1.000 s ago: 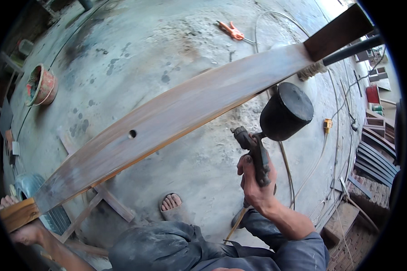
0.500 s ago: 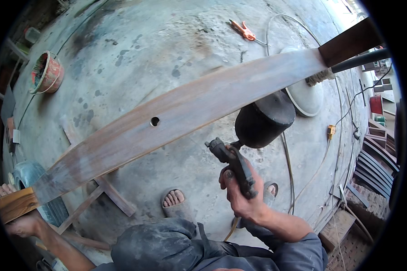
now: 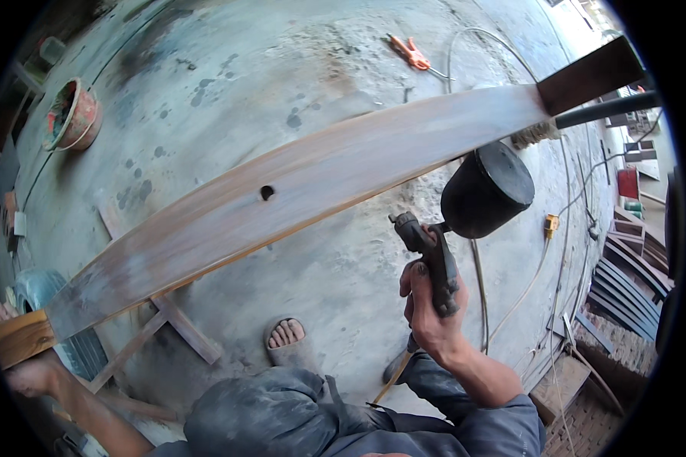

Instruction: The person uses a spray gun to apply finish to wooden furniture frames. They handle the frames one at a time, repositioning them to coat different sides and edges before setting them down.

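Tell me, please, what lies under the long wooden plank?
Under the plank lies stained concrete floor, with a crossed timber support near its left end, which the left hand grips. A dark bar passes beneath the far end. Whatever sits directly below the board is covered.

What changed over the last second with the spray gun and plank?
The right hand carried the spray gun leftward along the plank, from near the far end toward the hole, and now sits slightly right again. The left hand stayed gripping the plank's near end; the foot stayed put.

long brown plank (image 3: pixel 297 190) lies slanted; black-cupped spray gun (image 3: pixel 457 228) upright beside it.
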{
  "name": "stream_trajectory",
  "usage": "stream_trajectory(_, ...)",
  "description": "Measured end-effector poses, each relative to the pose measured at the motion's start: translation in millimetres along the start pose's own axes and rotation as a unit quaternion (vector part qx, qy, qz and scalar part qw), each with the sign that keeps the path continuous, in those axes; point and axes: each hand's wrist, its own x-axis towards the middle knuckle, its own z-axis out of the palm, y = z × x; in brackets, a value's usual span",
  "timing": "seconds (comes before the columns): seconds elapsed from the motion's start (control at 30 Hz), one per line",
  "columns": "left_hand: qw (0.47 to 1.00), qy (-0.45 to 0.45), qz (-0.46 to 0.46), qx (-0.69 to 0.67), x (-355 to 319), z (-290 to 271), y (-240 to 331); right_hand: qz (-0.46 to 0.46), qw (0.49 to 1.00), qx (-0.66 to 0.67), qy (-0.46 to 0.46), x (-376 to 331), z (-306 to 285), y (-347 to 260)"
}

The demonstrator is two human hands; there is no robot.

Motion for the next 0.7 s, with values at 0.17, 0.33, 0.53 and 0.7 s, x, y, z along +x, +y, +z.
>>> stream_trajectory(0.17,1.000,-0.012,0.016,-0.023,-1,1,-1,0.032,0.998,0.000,-0.048,-20,20,-6)
stream_trajectory(0.33,0.999,-0.019,0.019,-0.028,0,-3,-2,0.004,0.995,-0.019,-0.102,-27,34,-7)
stream_trajectory(0.53,0.999,-0.013,0.008,-0.034,-4,2,0,0.015,0.983,0.009,-0.183,-26,38,-14)
stream_trajectory(0.7,1.000,-0.010,0.010,-0.025,-1,-1,-2,-0.011,0.991,-0.016,-0.130,-20,39,-13)
